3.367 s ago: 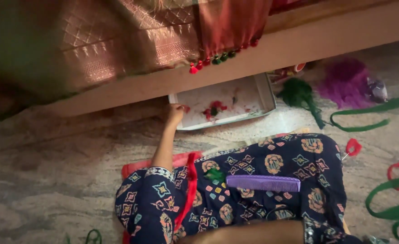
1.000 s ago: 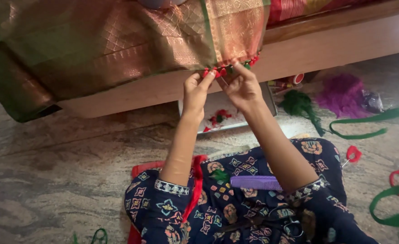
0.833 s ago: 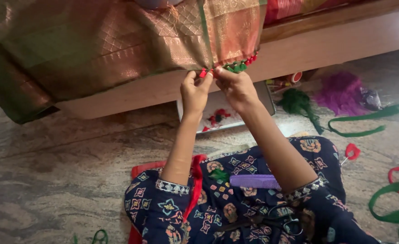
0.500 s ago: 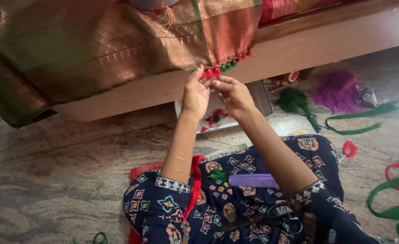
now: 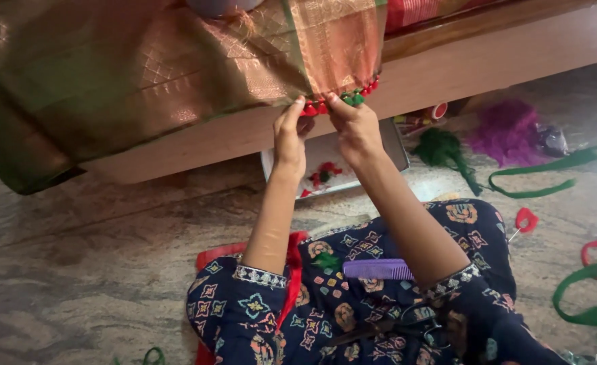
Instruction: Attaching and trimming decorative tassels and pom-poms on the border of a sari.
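home floor | wooden bed frame [image 5: 488, 47] | stone floor [image 5: 109, 270] | thread bundles [image 5: 508, 132]

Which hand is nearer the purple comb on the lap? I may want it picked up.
Right. The right hand is up at the fabric's tassel edge, above the purple comb; the left hand is alongside, further left.

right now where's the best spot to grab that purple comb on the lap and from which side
Probably by the solid spine of the purple comb, its upper long edge, coming from above. It lies flat across the lap with the teeth seemingly pointing toward the body, so the smooth back is the firmer place to pinch. Both the left hand and right hand are up at the red and green tassels on the cloth's edge.
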